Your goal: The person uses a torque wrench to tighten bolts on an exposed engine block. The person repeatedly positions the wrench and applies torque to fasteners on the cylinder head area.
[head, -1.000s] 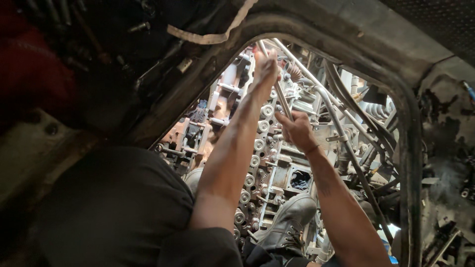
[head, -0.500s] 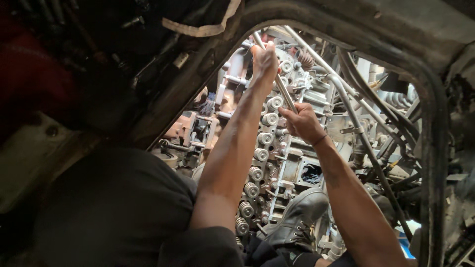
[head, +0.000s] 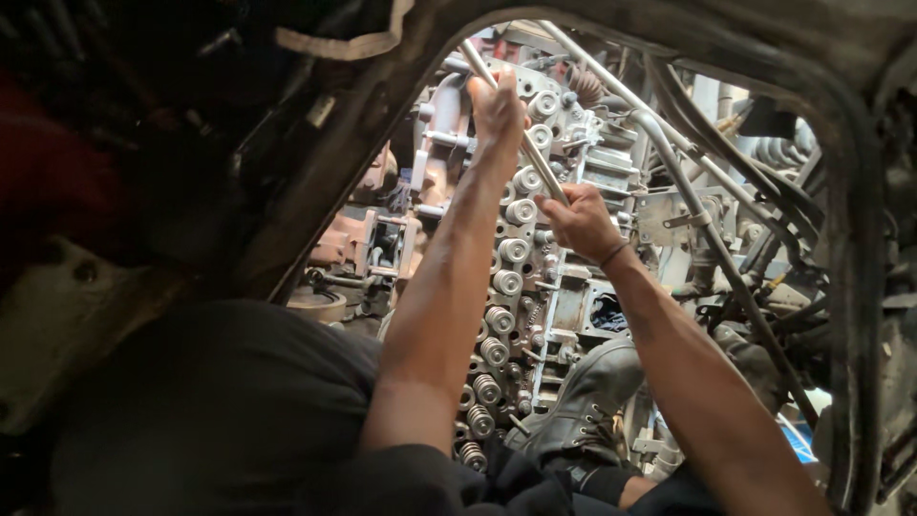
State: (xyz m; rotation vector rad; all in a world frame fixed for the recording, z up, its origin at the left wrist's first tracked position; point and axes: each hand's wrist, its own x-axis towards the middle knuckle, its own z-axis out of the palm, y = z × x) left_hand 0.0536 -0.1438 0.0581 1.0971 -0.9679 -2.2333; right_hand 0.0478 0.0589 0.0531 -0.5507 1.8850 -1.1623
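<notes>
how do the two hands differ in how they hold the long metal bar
The left hand grips the long metal bar near its upper end, arm stretched out far; the right hand grips its lower end, closer in, elbow bent. The right wrist wears a thin band; the left wrist shows none. Both are bare and closed around the bar, above the engine's valve springs.

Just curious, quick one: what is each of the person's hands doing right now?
Left hand: closed around the upper part of the long metal bar.
Right hand: closed on the same bar, lower down.
</notes>
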